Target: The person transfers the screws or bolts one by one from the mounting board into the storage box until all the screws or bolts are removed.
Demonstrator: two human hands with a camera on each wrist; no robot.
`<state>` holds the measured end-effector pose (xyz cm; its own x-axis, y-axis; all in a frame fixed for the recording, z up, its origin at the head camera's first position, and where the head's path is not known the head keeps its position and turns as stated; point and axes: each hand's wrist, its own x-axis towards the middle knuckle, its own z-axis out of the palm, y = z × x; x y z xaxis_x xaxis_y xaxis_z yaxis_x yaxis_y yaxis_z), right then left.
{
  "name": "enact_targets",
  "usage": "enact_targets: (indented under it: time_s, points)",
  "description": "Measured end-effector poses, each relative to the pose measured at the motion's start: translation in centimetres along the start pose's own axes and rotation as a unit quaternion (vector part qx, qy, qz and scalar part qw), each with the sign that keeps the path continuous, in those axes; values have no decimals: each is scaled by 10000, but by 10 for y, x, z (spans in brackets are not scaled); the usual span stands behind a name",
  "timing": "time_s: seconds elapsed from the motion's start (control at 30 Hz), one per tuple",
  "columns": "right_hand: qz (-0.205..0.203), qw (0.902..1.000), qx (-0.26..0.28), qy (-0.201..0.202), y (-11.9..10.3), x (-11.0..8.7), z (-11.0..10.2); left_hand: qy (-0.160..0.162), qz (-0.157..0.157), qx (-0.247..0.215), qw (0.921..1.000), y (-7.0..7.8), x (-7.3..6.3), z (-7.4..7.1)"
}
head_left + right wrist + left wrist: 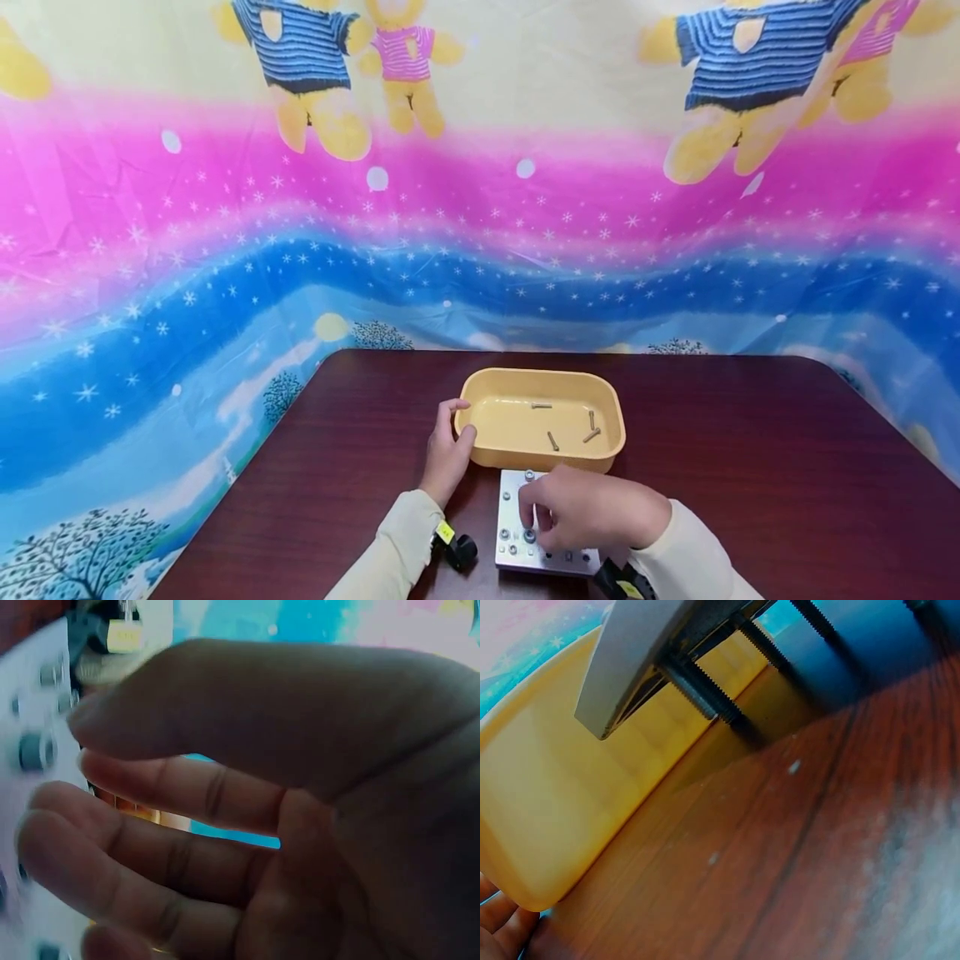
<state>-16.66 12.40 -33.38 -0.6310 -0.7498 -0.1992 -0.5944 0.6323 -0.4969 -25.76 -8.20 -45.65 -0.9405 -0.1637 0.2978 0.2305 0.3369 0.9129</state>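
My left hand (447,454) holds the left end of a yellow plastic tray (536,460), thumb and fingers at its rim. Several screws (552,441) lie loose inside. In front of the tray is a silver metal plate (513,485) fitted with socket-head screws. My right hand (592,510) hovers over it, fingers bent and thumb apart from the fingertips. Close to those fingertips a socket-head screw (37,752) stands in the plate, with nothing visible between thumb and fingers. Threaded screw shanks (761,645) stick out beneath the plate in the left wrist view. The right hand hides part of the plate.
Everything stands on a dark reddish wood table (750,442). A printed curtain (480,208) hangs behind its far edge. Black wrist cameras (462,552) sit near the plate on both sides. The plate lies close to the tray's near wall.
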Motion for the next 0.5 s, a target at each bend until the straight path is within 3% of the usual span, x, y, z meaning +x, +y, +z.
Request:
enact_targets:
  time_s: [0.23, 0.5]
  points:
    - [-18, 9994, -335, -35, -7, 3, 11, 147, 303, 74, 9994, -1, 1, 1]
    - [395, 9989, -211, -127, -4, 8, 10, 23, 44, -14, 10000, 1, 1, 0]
